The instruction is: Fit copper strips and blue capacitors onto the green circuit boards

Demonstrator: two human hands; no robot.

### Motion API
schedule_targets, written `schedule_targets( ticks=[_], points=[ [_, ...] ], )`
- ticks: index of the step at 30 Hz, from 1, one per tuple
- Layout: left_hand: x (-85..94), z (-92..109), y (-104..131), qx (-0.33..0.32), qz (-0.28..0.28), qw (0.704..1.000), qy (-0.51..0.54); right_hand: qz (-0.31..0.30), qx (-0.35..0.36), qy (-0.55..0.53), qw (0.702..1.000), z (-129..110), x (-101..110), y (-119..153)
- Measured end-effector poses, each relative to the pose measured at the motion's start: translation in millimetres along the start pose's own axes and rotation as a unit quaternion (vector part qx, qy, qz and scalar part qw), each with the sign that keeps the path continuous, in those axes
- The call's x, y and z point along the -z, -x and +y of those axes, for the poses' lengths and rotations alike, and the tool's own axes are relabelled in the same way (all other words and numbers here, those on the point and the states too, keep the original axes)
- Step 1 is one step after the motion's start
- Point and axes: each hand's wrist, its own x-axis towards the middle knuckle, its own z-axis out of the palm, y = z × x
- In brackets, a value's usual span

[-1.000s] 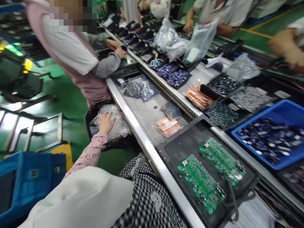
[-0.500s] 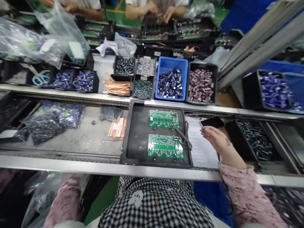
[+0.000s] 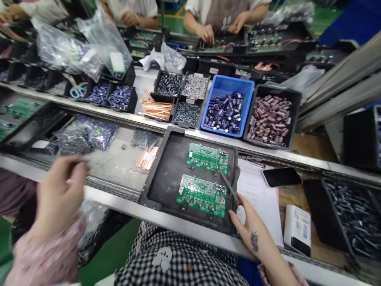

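Observation:
Two green circuit boards, an upper one [image 3: 207, 158] and a lower one [image 3: 202, 195], lie in a black tray [image 3: 162, 174] on the bench rail. At the tray's right rim, my right hand [image 3: 253, 228] is closed around the edge, thumb on the near side, beside a grey strap [image 3: 229, 186]. My left hand [image 3: 61, 190] is raised over the front rail at the left, smeared by motion. Its fingers are curled in toward the thumb; a tiny pale spot shows there, too blurred to name.
Beyond the tray stand a blue bin of capacitors [image 3: 229, 133], a black bin of brownish capacitors [image 3: 293, 119] and several small part bins. To the right lie papers [image 3: 258, 198], a phone [image 3: 281, 177] and a white box [image 3: 297, 228]. Co-workers' hands [image 3: 205, 33] work across the bench.
My left hand has come up from below the bench into view. My right hand has moved from above the papers and phone to the tray's right edge. The view has turned.

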Motion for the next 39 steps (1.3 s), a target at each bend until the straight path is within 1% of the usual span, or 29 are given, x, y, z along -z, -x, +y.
schedule_targets(
  ticks=[1,2,3,4,5,6,7,8,9,11,13,16,18,21,24,26,28,30,32,33,34,35,36,37,39],
  points=[
    [-18.8,36.3,-14.8,-0.115,0.017,0.99,0.074,0.001,0.004,0.006,1.0,3.3,1.8,0.0],
    [-41.8,72.2,-33.1,-0.214,-0.011,0.969,0.121,0.004,0.006,0.01,1.0,7.2,3.9,0.2],
    [-67.6,106.4,-54.5,-0.285,-0.052,0.948,0.135,0.007,0.006,0.013,1.0,11.3,6.2,0.8],
    [-94.6,138.1,-78.1,-0.333,-0.08,0.93,0.13,0.009,0.005,0.013,1.0,15.6,8.4,1.7],
    [-121.1,166.6,-102.8,-0.367,-0.105,0.917,0.117,0.009,0.003,0.011,1.0,19.8,10.5,3.0],
    [-145.6,191.8,-127.4,-0.391,-0.115,0.908,0.102,0.01,-0.001,0.008,1.0,23.9,12.5,5.0],
    [-167.1,213.8,-150.6,-0.401,-0.121,0.904,0.083,0.013,-0.006,0.005,1.0,27.8,14.6,7.6],
    [-185.0,232.7,-171.6,-0.403,-0.126,0.905,0.058,0.015,-0.011,0.003,1.0,31.7,17.0,10.7],
    [-199.1,248.5,-189.5,-0.396,-0.141,0.907,0.019,0.02,-0.016,0.002,1.0,35.7,20.1,14.1],
    [-217.5,271.0,-215.3,-0.373,-0.172,0.91,-0.06,0.034,-0.025,0.004,0.999,43.9,28.7,20.3],
    [-227.4,282.2,-228.7,-0.362,-0.187,0.906,-0.112,0.048,-0.033,0.007,0.998,51.4,40.7,22.0],
    [-236.5,281.9,-234.0,-0.373,-0.173,0.905,-0.113,0.078,-0.061,0.004,0.995,57.8,58.8,9.3],
    [-240.9,274.0,-232.8,-0.374,-0.155,0.911,-0.078,0.097,-0.088,-0.009,0.991,58.3,65.7,-7.6],
    [-243.7,257.3,-228.8,-0.361,-0.124,0.924,-0.014,0.114,-0.148,-0.026,0.982,56.9,67.0,-31.3],
    [-242.8,243.8,-226.8,-0.342,-0.114,0.932,0.027,0.133,-0.206,-0.045,0.968,55.9,64.7,-40.3],
    [-242.4,240.7,-229.5,-0.325,-0.116,0.937,0.043,0.13,-0.214,-0.049,0.967,55.4,64.3,-40.0],
    [-243.1,243.7,-235.2,-0.312,-0.115,0.942,0.051,0.113,-0.208,-0.038,0.971,54.9,64.6,-38.9],
    [-243.4,252.1,-240.0,-0.294,-0.109,0.947,0.073,0.114,-0.206,-0.031,0.971,55.0,64.7,-39.3],
    [-241.1,264.4,-235.7,-0.267,-0.11,0.95,0.123,0.145,-0.207,-0.028,0.967,55.1,64.3,-41.3],
    [-238.2,270.9,-227.3,-0.259,-0.122,0.945,0.156,0.173,-0.202,-0.033,0.964,54.2,63.9,-42.7],
    [-234.2,277.0,-213.6,-0.262,-0.147,0.934,0.192,0.202,-0.19,-0.045,0.96,52.0,63.7,-43.9],
    [-228.9,281.8,-194.4,-0.277,-0.187,0.915,0.225,0.227,-0.17,-0.061,0.957,48.0,63.7,-45.1],
    [-222.6,285.0,-170.4,-0.3,-0.241,0.887,0.256,0.243,-0.143,-0.077,0.956,41.6,64.0,-46.0],
    [-215.3,285.9,-142.5,-0.325,-0.307,0.849,0.283,0.25,-0.11,-0.094,0.958,32.6,64.9,-46.8],
    [-198.7,281.2,-82.6,-0.357,-0.447,0.758,0.312,0.225,-0.034,-0.106,0.968,7.9,67.6,-48.9]
  ],
)
